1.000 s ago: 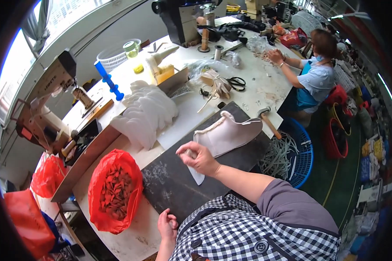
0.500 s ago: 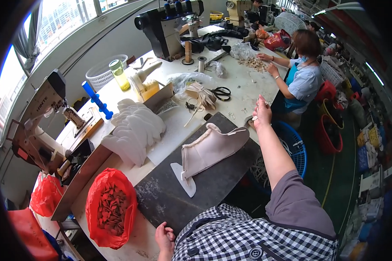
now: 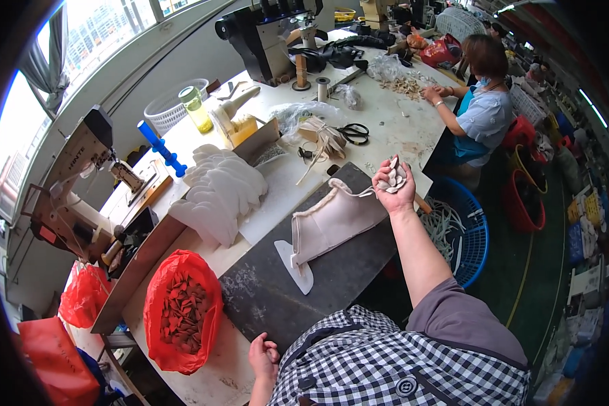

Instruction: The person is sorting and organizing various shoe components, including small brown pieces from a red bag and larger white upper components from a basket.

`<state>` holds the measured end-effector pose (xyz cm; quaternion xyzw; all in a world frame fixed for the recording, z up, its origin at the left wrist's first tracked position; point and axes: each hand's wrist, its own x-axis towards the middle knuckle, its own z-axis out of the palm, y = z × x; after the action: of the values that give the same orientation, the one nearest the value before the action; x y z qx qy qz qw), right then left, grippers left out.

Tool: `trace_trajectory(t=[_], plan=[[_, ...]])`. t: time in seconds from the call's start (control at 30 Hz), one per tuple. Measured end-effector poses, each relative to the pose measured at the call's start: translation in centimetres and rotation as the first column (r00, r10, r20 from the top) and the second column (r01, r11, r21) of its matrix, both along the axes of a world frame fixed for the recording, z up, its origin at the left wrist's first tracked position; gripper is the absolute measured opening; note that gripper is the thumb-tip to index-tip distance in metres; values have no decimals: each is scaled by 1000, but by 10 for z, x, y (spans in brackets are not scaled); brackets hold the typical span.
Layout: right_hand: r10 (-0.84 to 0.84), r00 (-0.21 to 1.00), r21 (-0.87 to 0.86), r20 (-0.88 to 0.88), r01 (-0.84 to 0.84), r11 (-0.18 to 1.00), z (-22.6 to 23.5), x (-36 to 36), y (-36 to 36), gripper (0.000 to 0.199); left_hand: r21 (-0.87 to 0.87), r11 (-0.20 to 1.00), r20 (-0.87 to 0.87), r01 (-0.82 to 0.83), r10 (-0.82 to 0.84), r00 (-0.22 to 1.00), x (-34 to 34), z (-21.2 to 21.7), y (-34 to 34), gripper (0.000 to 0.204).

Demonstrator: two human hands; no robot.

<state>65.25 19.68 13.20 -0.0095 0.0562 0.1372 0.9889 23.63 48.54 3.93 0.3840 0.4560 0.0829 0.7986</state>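
My right hand (image 3: 394, 193) is turned palm up above the far right end of a dark board (image 3: 345, 274), its fingers curled round several small pale cut pieces (image 3: 392, 177). Under and beside it, a pale, unfinished shoe upper (image 3: 335, 220) lies on the board, its right end partly hidden by my hand. A thin white flat piece (image 3: 298, 271) sticks out from the upper's left end. By the board's near edge, close to my apron, my left hand (image 3: 264, 354) rests with fingers loosely curled and nothing visible in them.
A red bag of small red pieces (image 3: 183, 314) stands left of the board. Stacked white shaped sheets (image 3: 220, 193), black scissors (image 3: 353, 134) and sewing machines (image 3: 257, 51) lie beyond. A blue basket (image 3: 477, 233) is at right; a co-worker (image 3: 480, 101) sits across, handling small pieces.
My right hand has drawn in slightly toward the shoe upper and turned palm up, showing the pale pieces. The co-worker's hands have come together. My left hand stays near the board's edge.
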Motion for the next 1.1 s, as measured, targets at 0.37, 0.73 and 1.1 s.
trace_trajectory(t=[0.37,0.73,1.1], plan=[[56,997,-90,-56,-61,994,3,-14,-15,24,46,999,1,4,-4,1000,-3,7,-2,25],[-25,990,-200,-135,-2,980,-1,-47,-62,20,53,993,-105,103,-97,990,13,10,1,23],[90,971,-265,-220,-148,953,-23,-35,-80,22,4,992,-261,129,-124,957,75,24,-27,24]])
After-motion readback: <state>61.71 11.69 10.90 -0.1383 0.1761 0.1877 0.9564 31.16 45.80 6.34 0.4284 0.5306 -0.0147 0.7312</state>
